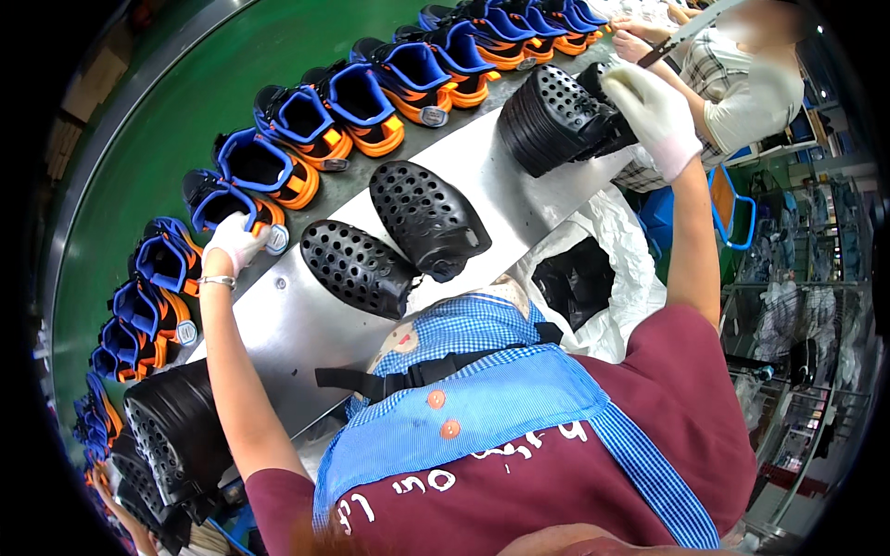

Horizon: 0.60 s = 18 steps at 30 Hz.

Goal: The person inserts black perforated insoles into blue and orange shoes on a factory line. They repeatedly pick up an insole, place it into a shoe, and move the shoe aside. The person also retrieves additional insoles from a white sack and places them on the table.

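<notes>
My left hand [236, 243], in a white glove, closes on the heel of a black, blue and orange sneaker [219, 198]; a round tag [277, 239] hangs beside the fingers. In front of me two black perforated shoe inserts [428, 215] [357, 266] lie side by side on the metal shelf [306, 320]. To the far right, my gloved right hand [654, 119] bends its fingers over the edge of a stack of black perforated shoe inserts [542, 120]. Its fingertips are partly hidden against the stack.
Several matching sneakers [362, 107] line the green conveyor [176, 120]. Another stack of inserts [176, 426] stands at lower left. A white plastic bag [593, 218] with black contents opens beside me. A co-worker [756, 97] is at upper right, near a long silvery strip [691, 30].
</notes>
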Each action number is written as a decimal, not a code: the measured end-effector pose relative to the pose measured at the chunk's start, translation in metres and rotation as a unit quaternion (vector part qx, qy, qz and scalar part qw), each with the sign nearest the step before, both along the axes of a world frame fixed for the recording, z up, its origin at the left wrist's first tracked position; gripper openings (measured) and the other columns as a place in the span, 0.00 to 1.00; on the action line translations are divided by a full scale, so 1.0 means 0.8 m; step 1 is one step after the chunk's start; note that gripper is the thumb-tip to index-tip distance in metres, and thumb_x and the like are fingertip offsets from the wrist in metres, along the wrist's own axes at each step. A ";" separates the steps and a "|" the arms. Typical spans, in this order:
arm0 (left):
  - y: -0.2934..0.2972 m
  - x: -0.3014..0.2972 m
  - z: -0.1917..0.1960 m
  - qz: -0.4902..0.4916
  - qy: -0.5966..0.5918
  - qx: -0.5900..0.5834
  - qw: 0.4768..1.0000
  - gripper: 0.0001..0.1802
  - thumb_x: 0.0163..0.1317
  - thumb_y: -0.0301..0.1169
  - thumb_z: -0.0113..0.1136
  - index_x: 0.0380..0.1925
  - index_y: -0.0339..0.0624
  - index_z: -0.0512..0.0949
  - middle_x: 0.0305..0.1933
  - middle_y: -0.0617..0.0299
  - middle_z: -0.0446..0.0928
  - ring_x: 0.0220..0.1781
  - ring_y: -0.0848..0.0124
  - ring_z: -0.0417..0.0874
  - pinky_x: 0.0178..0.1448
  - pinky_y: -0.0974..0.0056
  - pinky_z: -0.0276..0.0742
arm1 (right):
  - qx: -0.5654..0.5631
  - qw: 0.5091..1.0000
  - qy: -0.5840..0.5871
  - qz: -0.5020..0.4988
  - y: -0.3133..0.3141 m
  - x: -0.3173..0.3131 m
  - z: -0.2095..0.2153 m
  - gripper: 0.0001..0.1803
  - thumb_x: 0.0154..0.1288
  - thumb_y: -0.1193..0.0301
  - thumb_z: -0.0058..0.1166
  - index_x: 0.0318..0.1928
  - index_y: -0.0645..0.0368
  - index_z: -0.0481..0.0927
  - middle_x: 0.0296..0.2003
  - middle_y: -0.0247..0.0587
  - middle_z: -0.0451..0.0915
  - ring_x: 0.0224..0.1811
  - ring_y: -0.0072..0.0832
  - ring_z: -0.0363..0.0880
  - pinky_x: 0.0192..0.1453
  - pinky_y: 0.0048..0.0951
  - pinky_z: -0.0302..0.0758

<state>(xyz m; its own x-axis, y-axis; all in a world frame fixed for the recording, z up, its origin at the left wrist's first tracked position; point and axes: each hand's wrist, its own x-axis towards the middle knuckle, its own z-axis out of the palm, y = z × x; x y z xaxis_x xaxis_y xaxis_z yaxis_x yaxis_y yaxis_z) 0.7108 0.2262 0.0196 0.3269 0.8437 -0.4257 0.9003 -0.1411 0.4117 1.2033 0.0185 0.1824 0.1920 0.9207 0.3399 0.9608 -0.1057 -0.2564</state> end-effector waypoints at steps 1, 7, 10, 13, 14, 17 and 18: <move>0.003 -0.017 -0.003 -0.021 -0.003 0.020 1.000 0.19 0.54 0.42 0.61 0.31 0.32 0.78 0.23 0.54 0.79 0.24 0.65 0.81 0.33 0.62 0.78 | -0.009 1.000 -0.002 -0.008 -0.012 0.013 -0.017 0.14 0.64 0.63 0.55 0.45 0.57 0.82 0.37 0.46 0.83 0.39 0.36 0.83 0.47 0.31 0.78; -0.005 -0.031 0.006 -0.021 0.093 0.097 0.991 0.23 0.53 0.42 0.65 0.40 0.32 0.79 0.43 0.44 0.80 0.45 0.53 0.82 0.50 0.59 0.77 | -0.131 0.990 0.011 -0.047 -0.021 0.024 -0.058 0.27 0.56 0.63 0.61 0.57 0.55 0.73 0.49 0.51 0.76 0.48 0.44 0.79 0.56 0.36 0.75; -0.031 -0.031 0.014 -0.015 0.070 0.190 0.979 0.32 0.54 0.39 0.64 0.59 0.40 0.74 0.63 0.44 0.68 0.61 0.49 0.74 0.66 0.58 0.70 | -0.138 0.990 -0.013 -0.030 -0.011 0.040 -0.058 0.27 0.55 0.64 0.62 0.56 0.55 0.73 0.49 0.51 0.76 0.51 0.45 0.77 0.57 0.37 0.74; -0.066 -0.024 0.032 0.007 0.038 0.230 0.972 0.31 0.55 0.39 0.64 0.59 0.42 0.74 0.64 0.44 0.67 0.63 0.49 0.72 0.66 0.57 0.70 | -0.150 0.988 -0.025 0.003 -0.008 0.053 -0.052 0.25 0.51 0.66 0.64 0.51 0.56 0.74 0.45 0.49 0.76 0.49 0.44 0.77 0.54 0.37 0.74; -0.075 -0.023 0.033 0.017 0.019 0.246 0.969 0.30 0.55 0.39 0.64 0.59 0.44 0.74 0.64 0.45 0.68 0.64 0.49 0.72 0.66 0.57 0.70 | -0.154 0.988 -0.022 0.017 -0.008 0.055 -0.047 0.24 0.50 0.66 0.64 0.49 0.57 0.74 0.44 0.49 0.75 0.47 0.44 0.77 0.53 0.37 0.74; -0.091 -0.025 0.037 0.026 -0.010 0.284 0.959 0.28 0.57 0.38 0.64 0.59 0.45 0.75 0.64 0.46 0.68 0.65 0.50 0.71 0.66 0.56 0.70 | -0.165 0.985 -0.014 0.040 -0.011 0.058 -0.035 0.23 0.48 0.67 0.67 0.45 0.58 0.74 0.41 0.45 0.74 0.42 0.39 0.76 0.49 0.34 0.74; -0.093 -0.026 0.038 0.021 -0.021 0.306 0.951 0.28 0.58 0.38 0.63 0.59 0.46 0.75 0.64 0.46 0.68 0.65 0.49 0.71 0.66 0.56 0.70 | -0.178 0.983 0.000 0.047 -0.014 0.056 -0.028 0.22 0.48 0.68 0.67 0.44 0.58 0.74 0.41 0.44 0.73 0.40 0.37 0.76 0.48 0.33 0.74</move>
